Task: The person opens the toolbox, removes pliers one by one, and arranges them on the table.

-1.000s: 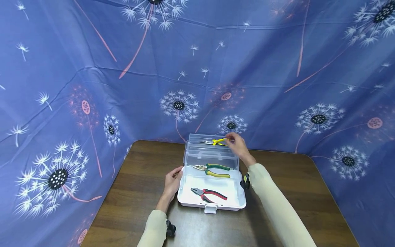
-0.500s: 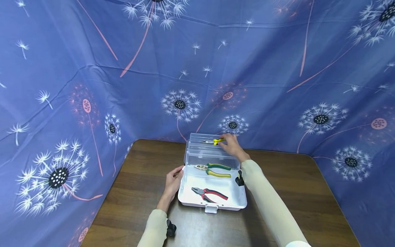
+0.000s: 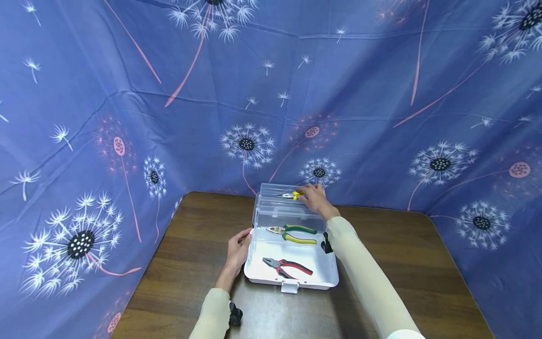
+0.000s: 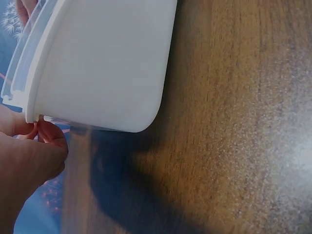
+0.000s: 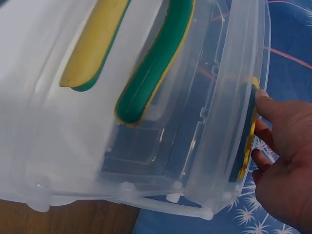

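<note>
An opened white toolbox (image 3: pixel 271 281) with clear plastic stepped trays stands on the table. Long-nose pliers with yellow-and-black handles (image 3: pixel 296 195) lie in the top tray at the back, tip to the left. My right hand (image 3: pixel 315 198) grips their handles, which it mostly covers; in the right wrist view thumb and fingers meet the yellow edge. On the toolbox's left side, my left hand (image 3: pixel 237 249) pinches the rim between thumb and fingers. Green-and-yellow combination pliers (image 3: pixel 299 229) rest in the middle tray. Red-and-black combination pliers (image 3: pixel 296 265) lie in the white bottom, near the front.
A white latch (image 3: pixel 290 287) sticks out at the toolbox's front. The brown wooden table (image 3: pixel 199 226) extends on both sides. Behind it hangs a blue cloth (image 3: pixel 190 150) with a dandelion print, close to the table's back edge.
My right hand has moved left along the long-nose pliers and now covers most of their handles. The left hand keeps its place on the rim.
</note>
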The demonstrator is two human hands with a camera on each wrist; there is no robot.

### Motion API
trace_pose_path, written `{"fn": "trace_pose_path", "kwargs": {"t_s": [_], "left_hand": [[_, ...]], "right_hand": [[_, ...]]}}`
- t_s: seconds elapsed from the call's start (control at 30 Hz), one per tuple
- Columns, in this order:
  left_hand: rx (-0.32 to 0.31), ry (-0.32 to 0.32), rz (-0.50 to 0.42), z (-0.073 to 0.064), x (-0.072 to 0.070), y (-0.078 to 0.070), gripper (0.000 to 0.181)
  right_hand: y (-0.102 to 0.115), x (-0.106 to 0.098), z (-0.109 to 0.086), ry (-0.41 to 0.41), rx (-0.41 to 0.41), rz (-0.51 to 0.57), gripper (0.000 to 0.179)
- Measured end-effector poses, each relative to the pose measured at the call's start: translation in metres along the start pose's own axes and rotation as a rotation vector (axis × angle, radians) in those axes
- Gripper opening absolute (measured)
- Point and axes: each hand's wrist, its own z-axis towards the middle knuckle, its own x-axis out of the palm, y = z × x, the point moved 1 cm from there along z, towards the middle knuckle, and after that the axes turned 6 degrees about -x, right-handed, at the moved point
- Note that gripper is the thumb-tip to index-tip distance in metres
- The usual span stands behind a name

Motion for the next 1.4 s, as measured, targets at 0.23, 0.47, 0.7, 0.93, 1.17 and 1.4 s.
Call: {"fn": "trace_pose_path", "kwargs": {"t_s": [0.23,0.47,0.7,0.93,1.17,1.4], "left_hand": [[0.015,-0.011,-0.006,0.0,0.003,0.001,0.03],[0.009,-0.017,-0.005,0.0,0.004,0.001,0.03],[0.035,-0.013,-0.038,0.002,0.002,0.001,0.03],[0.023,-0.004,-0.032,0.002,-0.001,0.0,0.03],[0.022,-0.003,-0.019,-0.002,0.0,-0.006,0.031],[-0.025,-0.013,0.007,0.0,0.0,0.001,0.031]], "right_hand": [[0.001,-0.002,0.002,-0.063,-0.046,-0.116,0.041],[0.003,-0.001,0.001,-0.158,-0.167,-0.231,0.027],[0.008,-0.01,-0.007,-0.108,-0.239,-0.174,0.018],[0.006,-0.014,-0.013,-0.027,-0.374,-0.052,0.019],[0.003,-0.012,-0.011,0.026,-0.326,-0.061,0.017],[-0.002,-0.006,-0.017,0.024,-0.356,-0.002,0.013]]}}
